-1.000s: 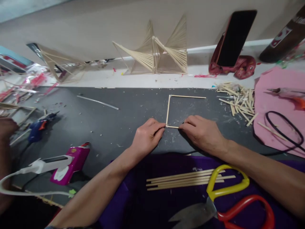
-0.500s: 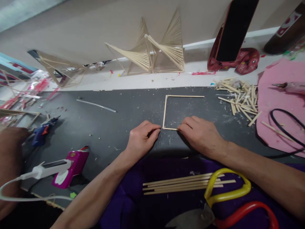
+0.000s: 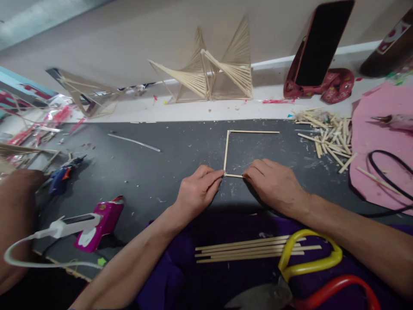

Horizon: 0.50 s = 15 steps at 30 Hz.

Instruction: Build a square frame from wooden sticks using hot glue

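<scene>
- Head view: a three-sided frame (image 3: pixel 226 153) of thin pale sticks lies flat on the grey tabletop (image 3: pixel 180 159), straight ahead of the person. Far stick runs free to the right; near stick goes in under the right fingers, so its right end is hidden.
- Handling, judged by eye: very light, stiff along each stick, dry rather than slippery. Weak points look to be the two left corners – small whitish blobs there, probably glue. A twist or sideways tug could crack a joint.
- Best hold, I'd judge: fingertip pinch close to a corner, or flat along a stick, with light downward pressure. Lifting by the free far end would likely lever on the joint.
- Left hand (image 3: pixel 198 189): thumb and forefinger brought together at the near left corner, touching it; other fingers curled under. Forearm slants in from lower left.
- Right hand (image 3: pixel 277 183): fingers closed down on the near stick, knuckles up, palm low over the tabletop. Forearm comes in from lower right, wrist nearly straight.
- Hands apart, frame's near side between them – both low, fingertips facing each other.
- About: pile of short sticks (image 3: pixel 337 137) to the right; clear rod (image 3: pixel 134 142) well to the left; long sticks (image 3: pixel 245 250) and scissors (image 3: pixel 311 268) on purple cloth (image 3: pixel 180 267) nearest the body. Another person's hand (image 3: pixel 22 185) at far left, beside a blue glue gun (image 3: pixel 60 181).
</scene>
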### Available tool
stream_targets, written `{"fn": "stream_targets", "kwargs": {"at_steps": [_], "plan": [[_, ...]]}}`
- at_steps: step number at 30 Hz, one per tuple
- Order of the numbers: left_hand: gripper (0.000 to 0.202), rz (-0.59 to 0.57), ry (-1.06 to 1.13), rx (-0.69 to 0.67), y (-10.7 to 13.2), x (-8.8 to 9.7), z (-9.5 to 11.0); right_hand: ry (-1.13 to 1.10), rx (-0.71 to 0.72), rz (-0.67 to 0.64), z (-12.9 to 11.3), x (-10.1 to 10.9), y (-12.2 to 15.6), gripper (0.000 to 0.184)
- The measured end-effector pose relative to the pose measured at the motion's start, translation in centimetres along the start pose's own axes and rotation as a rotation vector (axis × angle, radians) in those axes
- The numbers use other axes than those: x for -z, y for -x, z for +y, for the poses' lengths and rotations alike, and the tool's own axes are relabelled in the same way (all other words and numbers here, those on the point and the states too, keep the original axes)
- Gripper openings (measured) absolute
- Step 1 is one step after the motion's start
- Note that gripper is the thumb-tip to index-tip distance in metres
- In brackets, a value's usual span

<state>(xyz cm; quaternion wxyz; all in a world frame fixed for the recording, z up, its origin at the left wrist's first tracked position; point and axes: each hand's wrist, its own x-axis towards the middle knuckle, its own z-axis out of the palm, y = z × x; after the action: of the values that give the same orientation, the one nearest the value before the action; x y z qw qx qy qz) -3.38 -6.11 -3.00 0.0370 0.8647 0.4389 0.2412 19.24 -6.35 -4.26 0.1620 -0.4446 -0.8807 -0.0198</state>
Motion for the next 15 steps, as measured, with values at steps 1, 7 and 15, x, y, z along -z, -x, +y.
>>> {"fn": "stream_targets", "kwargs": {"at_steps": [1,7,15], "plan": [[0.023,-0.004,-0.038,-0.018,0.10,-0.04,0.03,0.001,0.000,-0.003,-0.01,0.02,-0.02,0.016],[0.023,-0.039,-0.126,-0.041,0.38,-0.17,-0.05,0.001,0.006,-0.004,0.01,0.14,-0.08,0.016],[0.013,-0.067,-0.041,0.031,-0.09,0.23,0.15,-0.004,-0.003,-0.027,-0.02,0.30,-0.11,0.017]]}}
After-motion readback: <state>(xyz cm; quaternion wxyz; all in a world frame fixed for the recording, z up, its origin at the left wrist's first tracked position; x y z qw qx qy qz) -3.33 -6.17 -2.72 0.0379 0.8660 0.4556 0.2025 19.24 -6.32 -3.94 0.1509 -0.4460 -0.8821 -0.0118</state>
